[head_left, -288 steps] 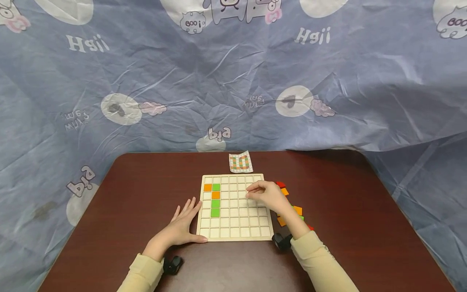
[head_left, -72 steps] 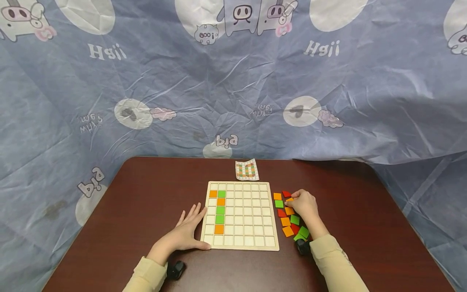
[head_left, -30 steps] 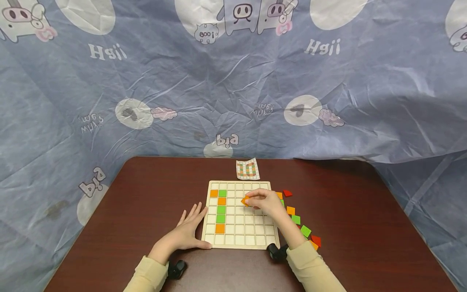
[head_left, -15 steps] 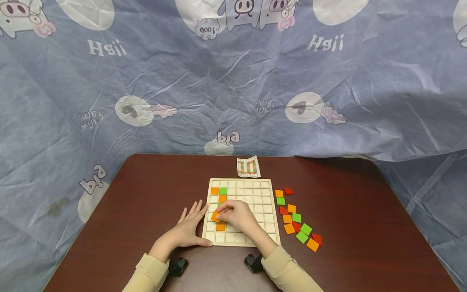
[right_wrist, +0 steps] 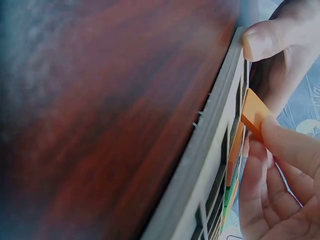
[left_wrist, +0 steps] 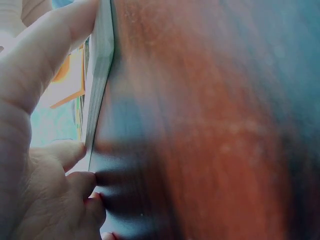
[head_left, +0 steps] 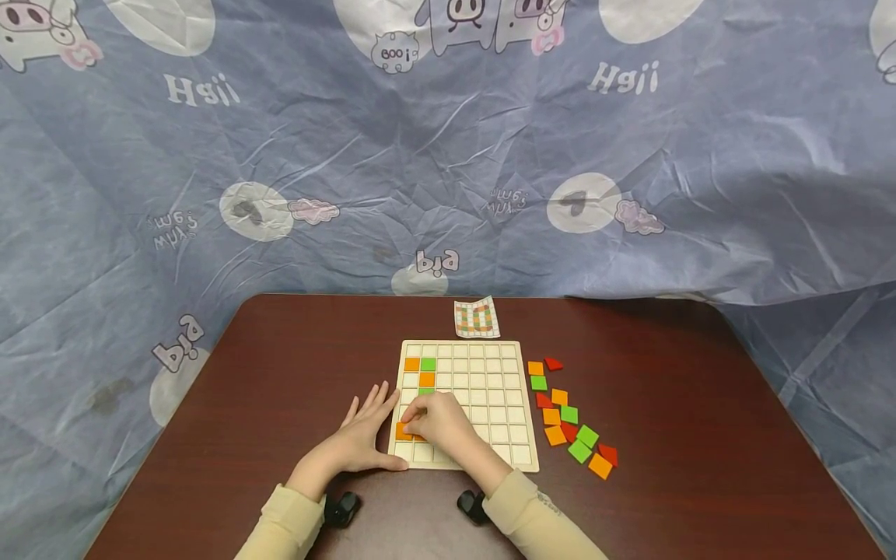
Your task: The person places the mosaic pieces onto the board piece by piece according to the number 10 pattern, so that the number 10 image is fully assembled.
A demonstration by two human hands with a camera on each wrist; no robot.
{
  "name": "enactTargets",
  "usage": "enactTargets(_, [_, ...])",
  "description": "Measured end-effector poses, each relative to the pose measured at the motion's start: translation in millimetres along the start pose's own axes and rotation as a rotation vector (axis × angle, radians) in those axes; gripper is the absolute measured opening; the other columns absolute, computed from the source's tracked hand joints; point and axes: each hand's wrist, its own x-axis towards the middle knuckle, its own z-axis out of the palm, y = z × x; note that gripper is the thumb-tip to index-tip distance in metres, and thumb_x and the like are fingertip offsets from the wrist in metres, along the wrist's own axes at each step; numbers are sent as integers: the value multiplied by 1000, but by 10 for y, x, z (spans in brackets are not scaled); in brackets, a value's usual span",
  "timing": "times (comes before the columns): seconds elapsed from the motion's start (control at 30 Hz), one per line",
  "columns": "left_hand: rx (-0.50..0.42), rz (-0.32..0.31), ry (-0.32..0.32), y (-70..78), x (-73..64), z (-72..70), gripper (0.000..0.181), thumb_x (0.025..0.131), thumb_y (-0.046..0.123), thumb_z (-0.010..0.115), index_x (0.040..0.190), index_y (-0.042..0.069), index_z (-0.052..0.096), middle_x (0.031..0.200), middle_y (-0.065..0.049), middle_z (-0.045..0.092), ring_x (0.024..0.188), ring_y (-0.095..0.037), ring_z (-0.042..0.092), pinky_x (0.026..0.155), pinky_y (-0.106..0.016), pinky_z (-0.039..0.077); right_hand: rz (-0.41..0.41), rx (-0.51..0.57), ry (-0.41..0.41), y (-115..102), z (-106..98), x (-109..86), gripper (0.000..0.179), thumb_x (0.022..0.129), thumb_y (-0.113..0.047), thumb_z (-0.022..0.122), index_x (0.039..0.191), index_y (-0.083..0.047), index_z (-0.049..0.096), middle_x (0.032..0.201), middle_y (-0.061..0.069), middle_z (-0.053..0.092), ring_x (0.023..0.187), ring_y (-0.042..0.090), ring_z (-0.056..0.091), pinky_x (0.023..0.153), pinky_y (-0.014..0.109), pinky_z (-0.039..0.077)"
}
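Observation:
A pale wooden grid board [head_left: 498, 411] lies on the dark table. Its left edge is steadied by my left hand [head_left: 355, 442], fingers spread and straight, the thumb at the near-left corner. With thumb and fingertips, my right hand [head_left: 445, 425] pinches an orange square tile [right_wrist: 254, 113] over the leftmost column, second row from the near edge. In the right wrist view that tile is tilted, one edge down at the grid. Another orange tile [right_wrist: 236, 152] sits in the cell beside it. Farther up are an orange tile [head_left: 411, 364] and a green tile [head_left: 428, 364]; my right hand covers part of the second column.
Right of the board, loose tiles lie scattered: several orange squares [head_left: 600, 467], green squares [head_left: 579, 451] and red pieces with a slanted or curved side [head_left: 553, 364]. Behind the board stands a small printed pattern card [head_left: 477, 319]. A blue patterned cloth [head_left: 392, 155] hangs beyond the table.
Another orange tile has joined the second column since the oldest frame. My right hand has since taken an orange tile from the loose ones and carried it left to the leftmost column. Left hand stays.

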Motion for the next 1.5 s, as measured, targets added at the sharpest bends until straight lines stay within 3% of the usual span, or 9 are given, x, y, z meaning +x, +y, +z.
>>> enactTargets(0.43, [-6,9,-12,11,35,-20,116,72,47,85,158,7,19,165,-20,6,153,-39,1,119,-64,-1,-45,-220,42,-31,20,8,6,77,-6,81,76,-11,77,75,-3,67,70,6,56,64,18,46])
enactTargets(0.7, [3,8,-15,35,22,-18,116,72,48,85,158,5,20,165,-21,7,153,-40,2,119,-65,0,-44,-245,32,-42,18,-30,7,76,-7,81,78,-12,77,77,-3,66,76,10,56,68,20,48])
enactTargets(1.03, [-15,-9,-14,67,-9,-12,117,71,48,86,158,5,19,165,-22,4,153,-40,2,119,-65,-2,29,14,32,45,-265,-50,9,80,-11,80,88,-7,79,79,-2,65,66,3,54,61,18,46])
enactTargets(1.2, [-24,-21,-9,68,-20,-7,117,71,46,86,158,5,19,165,-20,4,153,-39,1,119,-64,-3,76,88,62,122,-511,-91,13,82,-14,79,93,-8,79,84,-2,68,70,8,57,63,22,49])
enactTargets(1.5, [-10,-22,6,63,-20,11,120,68,48,88,157,5,20,165,-20,6,153,-39,3,120,-63,-2,239,173,174,454,-1016,-211,19,84,-16,78,101,-7,77,92,1,74,78,11,66,70,27,53])
